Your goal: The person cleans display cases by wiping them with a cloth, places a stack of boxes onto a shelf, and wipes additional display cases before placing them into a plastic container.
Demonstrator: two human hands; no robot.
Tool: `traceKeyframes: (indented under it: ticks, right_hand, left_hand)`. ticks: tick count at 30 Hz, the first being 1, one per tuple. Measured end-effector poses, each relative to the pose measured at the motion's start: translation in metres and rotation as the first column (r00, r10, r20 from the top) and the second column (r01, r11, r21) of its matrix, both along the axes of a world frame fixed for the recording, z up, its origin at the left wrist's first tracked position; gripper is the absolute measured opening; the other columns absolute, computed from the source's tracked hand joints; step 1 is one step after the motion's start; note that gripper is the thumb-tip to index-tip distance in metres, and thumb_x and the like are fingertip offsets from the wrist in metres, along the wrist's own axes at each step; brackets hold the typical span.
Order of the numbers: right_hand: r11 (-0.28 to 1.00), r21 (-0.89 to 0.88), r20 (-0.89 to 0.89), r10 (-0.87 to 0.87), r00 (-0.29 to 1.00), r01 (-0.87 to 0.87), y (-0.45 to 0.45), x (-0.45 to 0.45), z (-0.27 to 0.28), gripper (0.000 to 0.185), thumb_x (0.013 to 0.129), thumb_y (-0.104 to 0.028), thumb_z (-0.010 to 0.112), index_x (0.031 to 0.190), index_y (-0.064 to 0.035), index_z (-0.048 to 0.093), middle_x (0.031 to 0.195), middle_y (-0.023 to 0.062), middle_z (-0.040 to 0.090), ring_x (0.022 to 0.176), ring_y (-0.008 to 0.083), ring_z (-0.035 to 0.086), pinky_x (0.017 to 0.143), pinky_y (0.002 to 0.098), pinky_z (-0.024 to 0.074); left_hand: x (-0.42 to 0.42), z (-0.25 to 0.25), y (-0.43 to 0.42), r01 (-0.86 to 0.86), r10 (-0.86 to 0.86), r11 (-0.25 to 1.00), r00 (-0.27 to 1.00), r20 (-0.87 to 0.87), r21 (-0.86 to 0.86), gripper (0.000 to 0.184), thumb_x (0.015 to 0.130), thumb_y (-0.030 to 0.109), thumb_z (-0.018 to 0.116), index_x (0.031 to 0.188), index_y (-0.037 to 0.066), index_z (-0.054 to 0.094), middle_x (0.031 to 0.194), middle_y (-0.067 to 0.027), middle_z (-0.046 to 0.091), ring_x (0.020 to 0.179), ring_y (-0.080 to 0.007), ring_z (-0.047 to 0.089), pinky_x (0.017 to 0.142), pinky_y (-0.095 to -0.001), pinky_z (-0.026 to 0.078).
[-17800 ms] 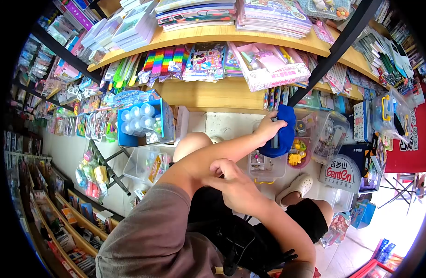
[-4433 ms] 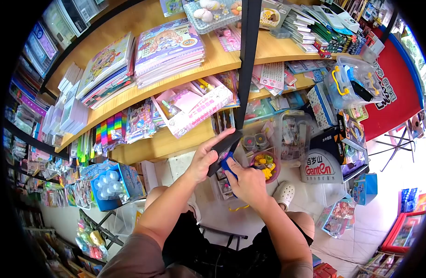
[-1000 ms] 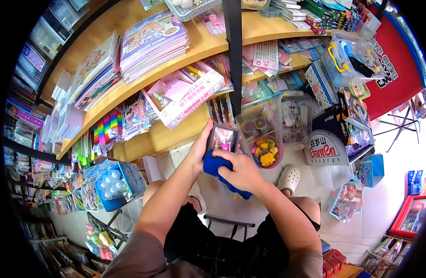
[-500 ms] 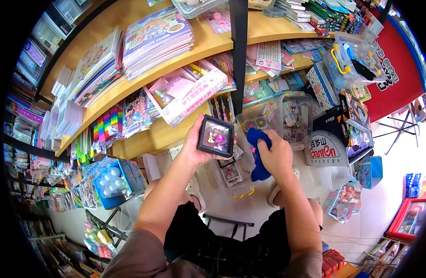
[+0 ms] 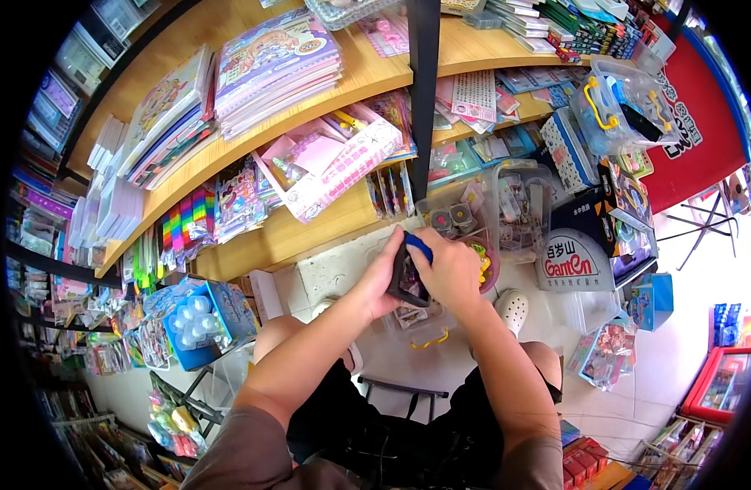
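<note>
My left hand is closed around a small black-framed display box, which is tilted so its clear front faces right. A blue cloth is pinched in my right hand and presses against the box's upper edge. Much of the cloth is hidden by the fingers. Small items inside the box are too dark to make out. Under my hands sits a clear plastic bin with a yellow handle, partly covered by my forearms.
A wooden shelf in front carries stacked books and a pink box. Clear containers and a carton with a white panel stand to the right. A blue box is at left. A black post rises ahead.
My right hand has brought the blue cloth leftward onto the box. The box has turned from facing up to a steep tilt and moved slightly right and down.
</note>
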State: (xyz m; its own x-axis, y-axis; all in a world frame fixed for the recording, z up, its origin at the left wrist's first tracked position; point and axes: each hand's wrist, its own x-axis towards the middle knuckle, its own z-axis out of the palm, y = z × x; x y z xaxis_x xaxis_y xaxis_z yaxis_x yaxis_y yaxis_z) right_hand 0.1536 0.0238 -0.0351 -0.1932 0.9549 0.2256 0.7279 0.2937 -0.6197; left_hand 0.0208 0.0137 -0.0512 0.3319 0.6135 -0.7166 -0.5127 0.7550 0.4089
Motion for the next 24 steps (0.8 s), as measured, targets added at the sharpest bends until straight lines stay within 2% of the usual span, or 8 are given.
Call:
traceKeyframes:
  ticks: [1, 7, 9, 12, 16, 17, 21, 24]
  right_hand:
    - [1.000, -0.022, 0.000, -0.010, 1.000, 0.010, 0.000, -0.001, 0.001, 0.018, 0.079, -0.025, 0.065, 0.093, -0.0131, 0.065, 0.068, 0.0152, 0.063, 0.061, 0.0344, 0.062, 0.055, 0.0410, 0.0488]
    - [0.967, -0.198, 0.267, -0.106, 0.958, 0.162, 0.006, 0.011, -0.004, 0.024, 0.072, -0.025, 0.066, 0.092, -0.0119, 0.065, 0.073, 0.0157, 0.065, 0.069, 0.0355, 0.063, 0.062, 0.0436, 0.0495]
    - [0.944, -0.225, 0.357, -0.150, 0.922, 0.240, 0.016, 0.026, -0.018, 0.025, 0.071, -0.026, 0.066, 0.092, -0.0112, 0.065, 0.075, 0.0166, 0.065, 0.072, 0.0358, 0.063, 0.065, 0.0436, 0.0497]
    - [0.951, -0.171, 0.222, -0.218, 0.950, 0.258, 0.017, 0.032, -0.014, 0.026, 0.072, -0.026, 0.065, 0.092, -0.0096, 0.065, 0.075, 0.0189, 0.065, 0.075, 0.0373, 0.062, 0.067, 0.0425, 0.0499]
    - [0.984, -0.175, -0.525, -0.119, 0.843, 0.030, 0.012, 0.014, 0.011, 0.024, 0.083, -0.019, 0.063, 0.097, -0.0010, 0.060, 0.081, 0.0161, 0.065, 0.075, 0.0271, 0.065, 0.068, 0.0355, 0.0492]
    - [0.986, -0.168, -0.614, -0.099, 0.783, -0.007, 0.009, 0.007, 0.008, 0.022, 0.087, -0.016, 0.061, 0.103, 0.0000, 0.058, 0.083, 0.0069, 0.063, 0.077, 0.0109, 0.055, 0.071, 0.0280, 0.0467]
    - [0.980, -0.195, -0.340, -0.112, 0.934, 0.046, 0.000, -0.010, -0.003, 0.018, 0.087, -0.019, 0.057, 0.101, -0.0070, 0.055, 0.082, 0.0217, 0.062, 0.077, 0.0412, 0.061, 0.068, 0.0430, 0.0488]
    - [0.957, -0.226, -0.104, -0.208, 0.973, 0.180, 0.006, 0.000, -0.016, 0.020, 0.085, -0.021, 0.057, 0.100, -0.0081, 0.056, 0.079, 0.0221, 0.063, 0.076, 0.0417, 0.062, 0.067, 0.0485, 0.0481]
  left_hand:
    - [0.001, 0.008, -0.001, 0.012, -0.012, 1.000, 1.000, -0.029, -0.021, 0.055, 0.085, 0.066, 0.045, 0.107, 0.018, 0.058, 0.093, -0.0035, 0.065, 0.081, -0.0179, 0.063, 0.074, -0.0407, 0.050]
    - [-0.014, -0.002, 0.000, 0.026, -0.012, 0.977, 0.998, -0.068, 0.213, 0.061, 0.091, 0.059, 0.040, 0.121, 0.008, 0.052, 0.112, -0.0103, 0.062, 0.097, -0.0233, 0.061, 0.086, -0.0396, 0.049]
    - [-0.016, 0.011, -0.002, -0.014, 0.001, 0.972, 0.998, 0.056, 0.236, 0.057, 0.092, 0.057, 0.040, 0.120, 0.009, 0.052, 0.103, -0.0089, 0.063, 0.088, -0.0215, 0.063, 0.078, -0.0355, 0.051]
    - [-0.018, 0.020, -0.001, -0.043, 0.018, 0.972, 0.994, 0.111, 0.230, 0.056, 0.093, 0.056, 0.039, 0.120, 0.008, 0.051, 0.102, -0.0100, 0.064, 0.086, -0.0214, 0.064, 0.075, -0.0336, 0.053]
    - [-0.015, 0.006, -0.005, -0.002, -0.002, 0.980, 1.000, 0.021, 0.198, 0.059, 0.090, 0.060, 0.039, 0.118, 0.011, 0.052, 0.104, -0.0074, 0.063, 0.087, -0.0178, 0.063, 0.074, -0.0338, 0.052]
    - [-0.010, 0.000, -0.007, 0.005, -0.007, 0.981, 1.000, 0.012, 0.192, 0.059, 0.090, 0.061, 0.039, 0.118, 0.012, 0.052, 0.104, -0.0063, 0.063, 0.086, -0.0167, 0.063, 0.074, -0.0337, 0.052]
    - [-0.004, -0.001, -0.013, 0.004, 0.007, 0.988, 0.998, -0.068, 0.152, 0.059, 0.090, 0.062, 0.037, 0.121, 0.013, 0.051, 0.105, -0.0029, 0.062, 0.087, -0.0137, 0.062, 0.075, -0.0328, 0.051]
    - [-0.015, 0.007, -0.007, 0.040, -0.026, 0.935, 0.999, -0.046, 0.352, 0.063, 0.091, 0.060, 0.035, 0.129, 0.011, 0.047, 0.114, -0.0060, 0.060, 0.096, -0.0157, 0.061, 0.080, -0.0331, 0.050]
